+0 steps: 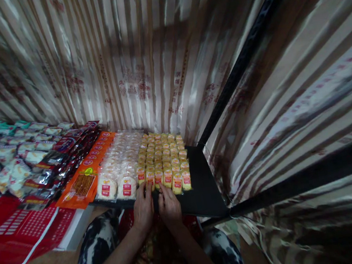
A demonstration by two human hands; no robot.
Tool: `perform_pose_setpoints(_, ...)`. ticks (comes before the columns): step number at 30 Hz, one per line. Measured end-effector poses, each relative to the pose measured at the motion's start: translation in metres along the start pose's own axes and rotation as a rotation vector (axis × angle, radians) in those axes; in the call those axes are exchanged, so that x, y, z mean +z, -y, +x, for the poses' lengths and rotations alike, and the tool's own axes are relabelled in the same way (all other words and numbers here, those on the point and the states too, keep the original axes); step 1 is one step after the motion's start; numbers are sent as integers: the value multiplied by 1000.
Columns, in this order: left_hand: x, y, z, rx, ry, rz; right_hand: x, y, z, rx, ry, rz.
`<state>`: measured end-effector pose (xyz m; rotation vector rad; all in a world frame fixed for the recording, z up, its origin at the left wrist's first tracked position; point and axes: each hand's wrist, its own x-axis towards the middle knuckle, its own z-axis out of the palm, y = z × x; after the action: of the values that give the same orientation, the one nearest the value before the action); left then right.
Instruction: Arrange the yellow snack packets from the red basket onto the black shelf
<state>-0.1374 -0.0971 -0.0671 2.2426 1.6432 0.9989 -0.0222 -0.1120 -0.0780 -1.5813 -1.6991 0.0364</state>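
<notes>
My left hand [143, 207] is at the front edge of the black shelf [202, 180], its fingertips closed on a small yellow snack packet [150, 177] with a red-and-white label. Close beside it, my right hand [169, 205] has its fingers bent and pressed to the front of a neighbouring yellow snack packet [158, 176]. Both packets belong to the front row of a block of matching packets lined up in columns. The undersides of my fingers are hidden. Left of this block stand rows of clear-wrapped white rice crackers [126, 188] with red labels.
An orange snack bag [86, 177], dark red packets [65, 158] and white and teal packets [11, 146] fill the shelf leftward. A red bag [156, 252] with yellow items lies between my knees. Black metal posts [235, 67] and striped sheeting [139, 58] enclose the shelf.
</notes>
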Motion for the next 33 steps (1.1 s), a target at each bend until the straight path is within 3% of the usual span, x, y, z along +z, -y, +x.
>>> perform_pose_setpoints(8,17,15,2,67,-150,27,2,1,0,10,13,-83)
perform_pose_setpoints(17,21,18,3,97,-174,44,6,0,-1,31,19,-97)
perform_pose_setpoints(26,14,13,5,68,-138,-50,-3,0,-1,-10,7,68)
perform_pose_setpoints(33,7,13,-2,96,-171,-93,-27,9,-16,-95,17,249)
